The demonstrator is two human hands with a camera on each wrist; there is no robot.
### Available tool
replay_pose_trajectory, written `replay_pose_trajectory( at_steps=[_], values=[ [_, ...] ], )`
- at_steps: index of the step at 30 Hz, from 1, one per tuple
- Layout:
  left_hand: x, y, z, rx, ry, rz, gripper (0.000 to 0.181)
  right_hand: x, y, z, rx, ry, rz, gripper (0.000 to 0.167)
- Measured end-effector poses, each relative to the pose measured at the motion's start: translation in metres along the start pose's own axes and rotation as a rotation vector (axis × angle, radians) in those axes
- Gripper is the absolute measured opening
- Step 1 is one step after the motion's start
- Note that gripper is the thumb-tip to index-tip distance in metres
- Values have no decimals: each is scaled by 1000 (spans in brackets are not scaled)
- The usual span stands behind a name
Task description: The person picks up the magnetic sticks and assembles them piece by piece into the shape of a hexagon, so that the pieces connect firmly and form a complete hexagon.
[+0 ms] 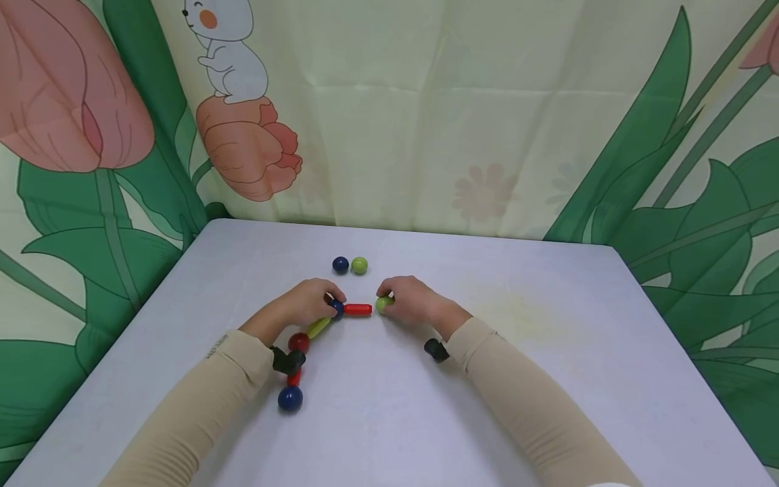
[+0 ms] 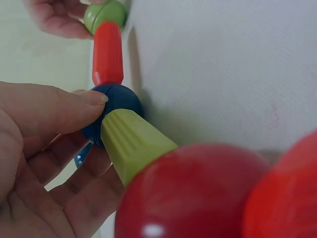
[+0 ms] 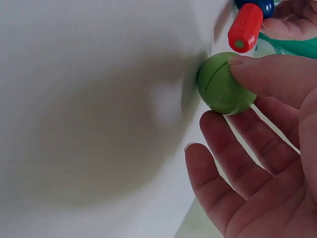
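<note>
The left hand pinches a dark blue ball between thumb and fingers. A short red rod sticks out of that ball to the right, its free end facing a green ball. The right hand holds the green ball by thumb and fingertips; a small gap parts it from the rod in the head and right wrist views. From the blue ball a yellow-green rod leads to a red ball, then another red rod and a dark blue end ball.
Behind the hands, a loose dark blue ball and a loose green ball lie side by side on the white table. A printed curtain hangs behind the table. Black wrist devices sit at both cuffs, the left one close over the chain.
</note>
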State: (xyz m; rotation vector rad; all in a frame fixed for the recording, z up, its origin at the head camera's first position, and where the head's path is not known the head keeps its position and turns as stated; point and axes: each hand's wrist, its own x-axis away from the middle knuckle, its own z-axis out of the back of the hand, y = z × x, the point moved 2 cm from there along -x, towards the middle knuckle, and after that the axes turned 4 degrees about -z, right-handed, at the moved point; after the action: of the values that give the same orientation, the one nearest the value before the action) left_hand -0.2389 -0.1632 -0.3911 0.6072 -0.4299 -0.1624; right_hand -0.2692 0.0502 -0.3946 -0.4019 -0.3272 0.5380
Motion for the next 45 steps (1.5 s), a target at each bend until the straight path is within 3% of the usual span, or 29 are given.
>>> replay_pose_trajectory(
  at_steps=[5, 17, 23, 27, 36, 45],
  values=[
    [2, -1, 1, 12, 9, 23, 26, 1, -4, -4, -41, -5, -26, 28],
    [3, -1, 2, 12, 2, 2, 26, 2, -9, -8, -58, -4, -50, 35],
    [2, 6, 4, -99, 2, -62, 30, 2, -9, -8, -77, 6, -63, 37],
    [-3, 10, 3, -117, -9, -111, 30, 1, -8, -9, -86, 14, -57, 36],
    [-15, 10, -3, -101, -9, -110, 22, -3, -9, -11, -120, 15, -50, 36],
    [-12, 5, -2, -96, 5, -110, 20, -2, -3, -11, -163, -14, -110, 40]
  ],
)
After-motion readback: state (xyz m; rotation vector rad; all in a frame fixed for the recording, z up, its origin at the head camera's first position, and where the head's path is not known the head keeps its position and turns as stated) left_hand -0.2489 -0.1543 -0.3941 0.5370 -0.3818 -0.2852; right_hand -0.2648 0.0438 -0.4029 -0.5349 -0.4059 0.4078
